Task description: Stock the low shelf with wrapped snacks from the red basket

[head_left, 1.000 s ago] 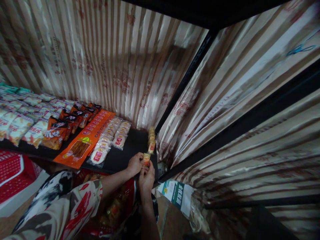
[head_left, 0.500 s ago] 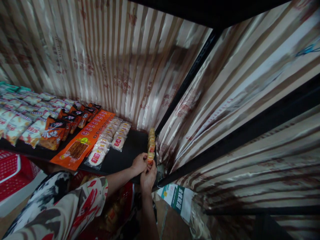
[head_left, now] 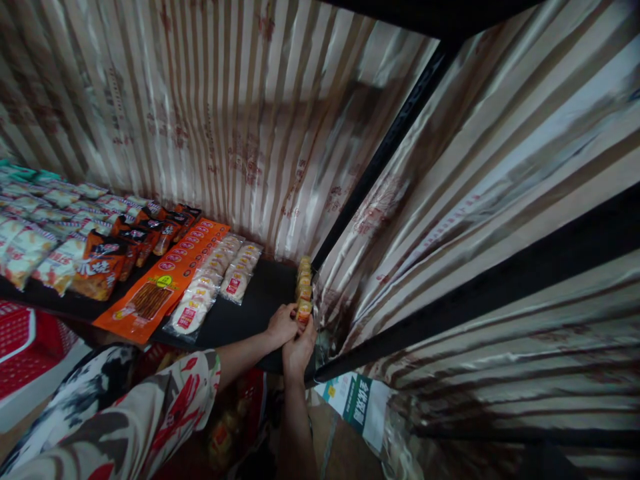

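We are holding small yellow packet (head_left: 304,312) between fingers of left hand (head_left: 283,327) and right hand (head_left: 299,348), closed narrowly around its near end. Gap showing second ago is disappearing: packet is now meeting near end of row of matching packets (head_left: 304,280), along black shelf's (head_left: 270,283) right edge. Row is growing longer. White cakes (head_left: 239,277) are lying leftward, apart.

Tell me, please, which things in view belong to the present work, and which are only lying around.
In the work:
left hand and right hand
small yellow packet at their fingers
row of yellow packets behind it
black shelf

Only lying around:
orange packet
white packets
red basket at far left
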`<state>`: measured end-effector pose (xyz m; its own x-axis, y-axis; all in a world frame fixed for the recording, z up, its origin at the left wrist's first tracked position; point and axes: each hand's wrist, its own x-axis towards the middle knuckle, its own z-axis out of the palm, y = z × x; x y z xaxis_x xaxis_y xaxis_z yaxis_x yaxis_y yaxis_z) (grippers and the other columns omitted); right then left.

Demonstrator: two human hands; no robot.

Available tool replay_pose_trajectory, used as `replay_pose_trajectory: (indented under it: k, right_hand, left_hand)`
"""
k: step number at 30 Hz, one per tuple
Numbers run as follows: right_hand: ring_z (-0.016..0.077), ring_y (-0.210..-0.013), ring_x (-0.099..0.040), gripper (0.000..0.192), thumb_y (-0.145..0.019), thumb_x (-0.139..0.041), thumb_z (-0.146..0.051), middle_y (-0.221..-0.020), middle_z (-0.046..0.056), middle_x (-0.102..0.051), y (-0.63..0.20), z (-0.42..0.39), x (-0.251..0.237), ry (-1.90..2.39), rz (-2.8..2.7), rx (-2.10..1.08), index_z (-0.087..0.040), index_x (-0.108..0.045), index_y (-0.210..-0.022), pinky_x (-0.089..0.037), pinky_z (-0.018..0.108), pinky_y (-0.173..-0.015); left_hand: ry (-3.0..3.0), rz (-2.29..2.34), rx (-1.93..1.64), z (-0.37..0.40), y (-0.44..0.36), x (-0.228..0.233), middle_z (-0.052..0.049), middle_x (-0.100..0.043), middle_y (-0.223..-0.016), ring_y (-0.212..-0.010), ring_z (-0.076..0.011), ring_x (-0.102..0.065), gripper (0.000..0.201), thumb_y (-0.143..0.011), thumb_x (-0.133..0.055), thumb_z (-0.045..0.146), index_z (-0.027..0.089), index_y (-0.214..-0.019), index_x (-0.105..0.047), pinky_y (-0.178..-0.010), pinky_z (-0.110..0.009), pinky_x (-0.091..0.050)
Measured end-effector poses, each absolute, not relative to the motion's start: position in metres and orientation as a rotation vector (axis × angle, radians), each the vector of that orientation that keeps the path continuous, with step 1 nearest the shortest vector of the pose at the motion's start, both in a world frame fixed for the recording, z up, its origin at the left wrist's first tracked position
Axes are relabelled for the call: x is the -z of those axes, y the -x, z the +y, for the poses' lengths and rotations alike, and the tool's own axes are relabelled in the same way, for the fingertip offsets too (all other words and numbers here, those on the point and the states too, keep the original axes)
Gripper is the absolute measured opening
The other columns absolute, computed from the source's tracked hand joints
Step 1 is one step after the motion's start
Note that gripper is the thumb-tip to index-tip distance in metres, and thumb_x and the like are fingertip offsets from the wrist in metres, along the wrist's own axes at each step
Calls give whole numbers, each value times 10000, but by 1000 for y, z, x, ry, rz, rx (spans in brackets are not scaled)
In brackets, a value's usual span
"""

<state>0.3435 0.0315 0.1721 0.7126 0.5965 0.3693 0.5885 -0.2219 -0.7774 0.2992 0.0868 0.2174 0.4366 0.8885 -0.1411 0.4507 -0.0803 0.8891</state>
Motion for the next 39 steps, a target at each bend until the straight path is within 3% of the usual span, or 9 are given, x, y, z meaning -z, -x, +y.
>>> replay_pose_trajectory:
  k: [14, 20, 25, 39]
  right_hand:
    - [207, -875, -575, 539, -807, -387, -294, -1150, 214, -474, -354, 44, -158, 1827, -924, -25, -57, -393, -1290, -469, 348, -806]
    - [210, -880, -559, 522, -778, -384, -219, -1139, 185, -486, -355, 45, -155, 1806, -952, 8, -106, -419, -1287, -480, 348, -752]
    - [243, -1009, -524, 502, -777, -372, -202, -1153, 184, -475, -356, 43, -154, 1873, -983, 90, -110, -453, -1263, -438, 379, -848]
    - [261, -1113, -484, 491, -838, -372, -326, -1201, 199, -494, -360, 45, -147, 1882, -993, 99, -82, -477, -1250, -405, 387, -909]
  left_hand:
    - [-1638, 1181, -568, 93, -304, -214, -48, -628, -1063, -924, -136, -590, 343, -713, -541, 111, 171, -1038, -633, -800, -190, -454]
    - [-1629, 1190, -530, 94, -303, -216, -51, -616, -1053, -846, -124, -594, 358, -728, -542, 162, 184, -1079, -612, -696, -174, -473]
    - [-1710, 1192, -557, 96, -303, -210, -47, -629, -1017, -885, -146, -583, 365, -698, -575, 188, 187, -1059, -627, -791, -215, -452]
    - [-1715, 1179, -545, 94, -302, -210, -67, -615, -1043, -860, -145, -585, 422, -700, -533, 162, 169, -1115, -610, -785, -208, -440]
